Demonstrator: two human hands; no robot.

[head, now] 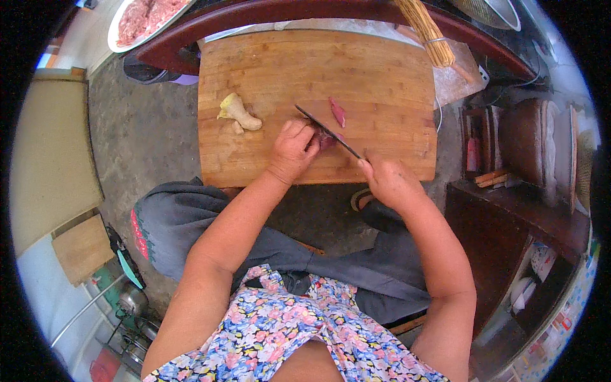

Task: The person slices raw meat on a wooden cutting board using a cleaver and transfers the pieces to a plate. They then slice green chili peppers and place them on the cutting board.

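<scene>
My right hand (pixel 392 180) grips a knife (pixel 327 130), seen nearly edge-on, its blade running up and left over a wooden cutting board (pixel 267 62). Close by the blade, the bent fingers of my left hand (pixel 295 143) press on a dark reddish-purple piece of food (pixel 329 141), partly hidden by the knife and fingers. A separate slim purplish-red piece (pixel 337 112) lies on the board beyond the blade. At the board's left side rests a knob of ginger root (pixel 238 113), with a small bit of it below.
Beyond the board runs a dark red curved edge (pixel 267 10). A white dish (pixel 113 40) of ground meat stands at the upper left. A bundled straw brush (pixel 432 40) and a mesh strainer (pixel 496 12) are at the upper right. A dark wooden cabinet (pixel 491 229) stands to the right.
</scene>
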